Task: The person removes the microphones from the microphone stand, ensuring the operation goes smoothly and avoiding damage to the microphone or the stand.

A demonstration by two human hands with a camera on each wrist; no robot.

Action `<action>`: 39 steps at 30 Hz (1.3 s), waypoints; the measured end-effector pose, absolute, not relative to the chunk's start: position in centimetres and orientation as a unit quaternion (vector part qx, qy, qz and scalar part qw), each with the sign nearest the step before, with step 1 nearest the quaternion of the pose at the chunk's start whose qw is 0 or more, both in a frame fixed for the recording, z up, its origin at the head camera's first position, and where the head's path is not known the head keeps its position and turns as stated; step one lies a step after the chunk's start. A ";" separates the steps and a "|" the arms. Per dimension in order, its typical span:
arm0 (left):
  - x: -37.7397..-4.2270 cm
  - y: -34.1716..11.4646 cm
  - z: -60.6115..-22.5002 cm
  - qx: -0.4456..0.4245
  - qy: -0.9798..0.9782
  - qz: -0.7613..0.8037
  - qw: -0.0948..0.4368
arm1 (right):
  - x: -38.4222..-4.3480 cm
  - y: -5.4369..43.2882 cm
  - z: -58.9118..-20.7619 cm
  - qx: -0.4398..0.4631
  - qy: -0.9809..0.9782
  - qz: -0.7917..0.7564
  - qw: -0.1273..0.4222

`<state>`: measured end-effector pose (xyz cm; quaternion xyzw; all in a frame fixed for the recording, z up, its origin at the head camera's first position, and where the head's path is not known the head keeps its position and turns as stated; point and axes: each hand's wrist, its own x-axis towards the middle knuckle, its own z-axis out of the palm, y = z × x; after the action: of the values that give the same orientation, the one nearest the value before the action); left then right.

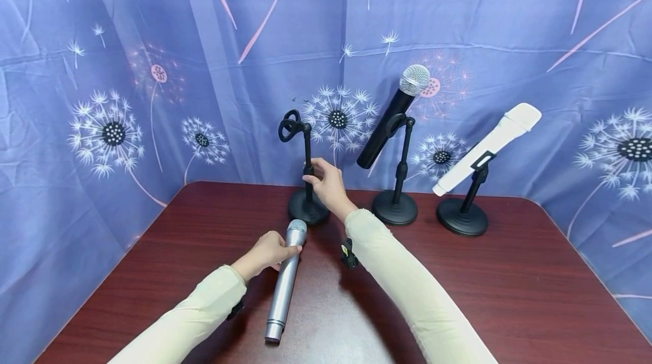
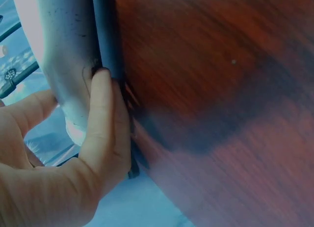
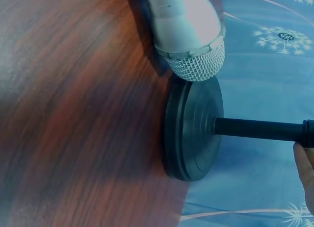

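My left hand (image 1: 267, 249) grips a silver microphone (image 1: 284, 290) near its upper end, thumb on top. Its mesh head (image 3: 198, 63) points away from me, close to the round base of a black microphone stand (image 1: 300, 210); whether they touch I cannot tell. In the left wrist view the fingers curl along the side of the silver body (image 2: 68, 40). My right hand (image 1: 330, 185) pinches that stand's pole at the collar, with only fingertips showing in the right wrist view. The stand's ring-shaped clip (image 1: 291, 126) at the top holds nothing.
To the right, a second black stand (image 1: 394, 207) carries a black microphone (image 1: 385, 129) with a silver mesh head. Beyond it, a third stand (image 1: 462, 217) bears a white microphone (image 1: 484, 151). A blue dandelion-print curtain (image 1: 244, 92) hangs behind the reddish-brown table (image 1: 519, 285).
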<state>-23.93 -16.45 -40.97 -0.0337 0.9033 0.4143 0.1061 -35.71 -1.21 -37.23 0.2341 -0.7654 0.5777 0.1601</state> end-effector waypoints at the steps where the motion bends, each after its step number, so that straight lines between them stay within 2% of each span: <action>1: -24.0 -16.4 -40.9 -0.034 0.902 0.417 0.105 | -35.7 -1.3 -37.3 0.234 -0.765 0.579 0.159; 21: -24.0 -16.2 -41.1 -0.026 0.902 0.418 0.104 | -36.1 -1.7 -38.2 0.219 -0.788 0.553 0.156; 30: -24.3 -16.8 -40.3 -0.017 0.909 0.402 0.108 | -36.1 -1.7 -38.0 0.204 -0.803 0.545 0.127; 34: -25.1 -17.3 -38.8 -0.008 0.927 0.370 0.064 | -36.2 -1.7 -38.0 0.199 -0.801 0.549 0.131; 39: -26.7 -18.0 -36.2 -0.001 0.929 0.369 -0.045 | -36.2 -1.9 -38.3 0.189 -0.801 0.548 0.148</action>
<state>-26.69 -17.98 -36.24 -0.0012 0.9285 0.3686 -0.0446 -36.17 -1.85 -38.31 0.1895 -0.8013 0.5478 0.1483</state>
